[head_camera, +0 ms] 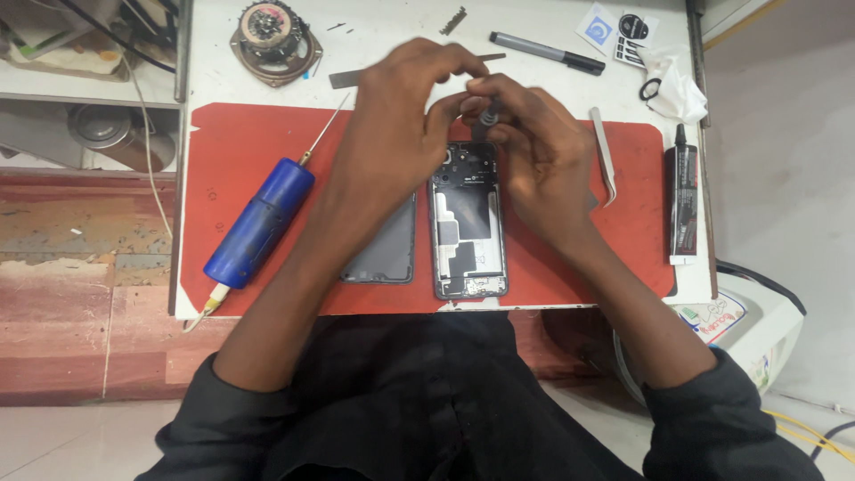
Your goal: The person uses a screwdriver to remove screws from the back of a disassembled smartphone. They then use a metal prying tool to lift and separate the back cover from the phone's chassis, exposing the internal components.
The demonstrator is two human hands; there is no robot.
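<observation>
Your opened phone (469, 223) lies back-side up in the middle of the red mat (240, 142), insides exposed, with its grey back cover (392, 254) flat on the mat right beside it on the left. Both your hands meet over the top end of the phone. Your left hand (392, 134) arches over that corner with the fingers curled down, and its fingertips pinch toward the right hand. Your right hand (534, 160) is closed around a small grey screwdriver (487, 116) held upright, tip down near the camera area. Whether the left fingers actually touch the tool, I can't tell.

On the left of the mat there's a blue cylindrical tool (258, 223) lying diagonally, thin metal tip pointing up toward the hands and a cable at its lower end. White tweezers (606, 156) sit just right of your right hand. At the far right edge of the table (401, 22), a black glue tube (683, 196) with a white and red label lies lengthwise. Up top: a round speaker part (274, 40), a grey and black marker (545, 52), and two small square stickers, one blue and white (597, 27), one black and white (635, 31), next to a crumpled white plastic bag (675, 85).
</observation>
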